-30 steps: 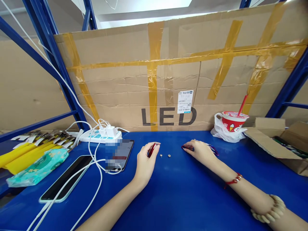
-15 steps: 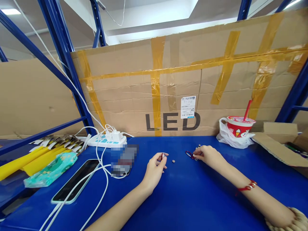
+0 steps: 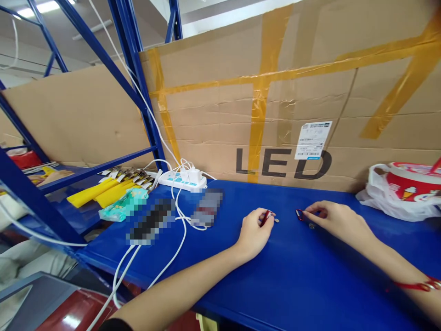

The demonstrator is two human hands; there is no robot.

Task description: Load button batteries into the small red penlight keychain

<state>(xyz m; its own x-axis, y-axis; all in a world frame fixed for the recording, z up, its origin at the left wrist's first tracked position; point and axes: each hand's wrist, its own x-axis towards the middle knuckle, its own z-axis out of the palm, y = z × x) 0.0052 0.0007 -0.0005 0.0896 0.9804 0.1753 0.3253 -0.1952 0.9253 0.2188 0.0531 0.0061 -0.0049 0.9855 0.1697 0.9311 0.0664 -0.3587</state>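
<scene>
My left hand (image 3: 255, 234) is closed around a small red item (image 3: 265, 218) with a silvery end; most of it is hidden by the fingers. Just past those fingertips, a small round coin-like disc (image 3: 276, 220) lies on the blue tabletop (image 3: 296, 280). Over on the right, my right hand (image 3: 339, 221) pinches a small red loop, like a carabiner clip (image 3: 299, 214), between thumb and fingertips. Below that hand another small round, shiny piece (image 3: 312, 225) rests on the table.
A white power strip (image 3: 188, 180) with cables, two phone-like devices, blurred out, and a teal packet (image 3: 126, 202) occupy the left side. Yellow rolls (image 3: 93, 191) lie beyond. At right stands a red-and-white cup (image 3: 409, 184) in a plastic bag. Taped cardboard (image 3: 213, 124) walls the back.
My view has swung left, so everything sits further right, and the cardboard box at far right has left view. The red loop now shows at my right fingertips, with a round piece below the hand.
</scene>
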